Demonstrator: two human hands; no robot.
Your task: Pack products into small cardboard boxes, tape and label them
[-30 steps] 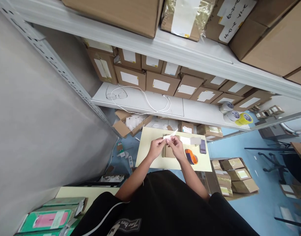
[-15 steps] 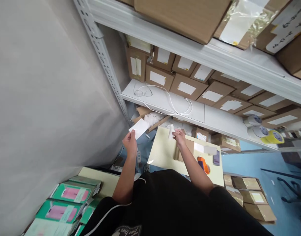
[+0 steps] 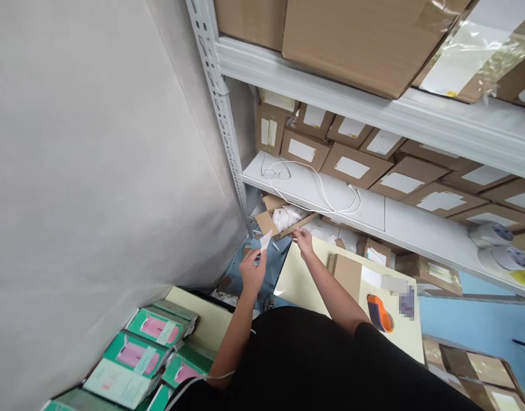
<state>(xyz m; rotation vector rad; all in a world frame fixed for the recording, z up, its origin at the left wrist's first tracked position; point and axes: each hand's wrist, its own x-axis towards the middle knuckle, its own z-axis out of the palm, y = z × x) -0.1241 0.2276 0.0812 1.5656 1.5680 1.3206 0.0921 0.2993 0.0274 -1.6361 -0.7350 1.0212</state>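
Observation:
My left hand (image 3: 252,269) is closed on a white paper slip (image 3: 266,240), which sticks up from the fingertips and is seen at a slant. My right hand (image 3: 304,242) reaches to the near edge of an open cardboard box (image 3: 264,224), its fingers stretched out and nothing visible in them. White crumpled paper (image 3: 287,217) fills the box, which sits under the lower shelf. Whether the right fingertips touch the box flap I cannot tell.
A pale yellow table (image 3: 305,279) bears a flat cardboard piece (image 3: 347,277) and an orange tape dispenser (image 3: 379,313). Above it, a white shelf (image 3: 331,194) holds a white cable (image 3: 320,177), glasses (image 3: 277,173) and labelled cartons (image 3: 352,166). Green boxes (image 3: 131,351) are stacked lower left.
The white crumpled piece in my right hand is gone from its fingers, and that hand has moved toward the open box. My left hand has tilted its paper slip. The view has swung left.

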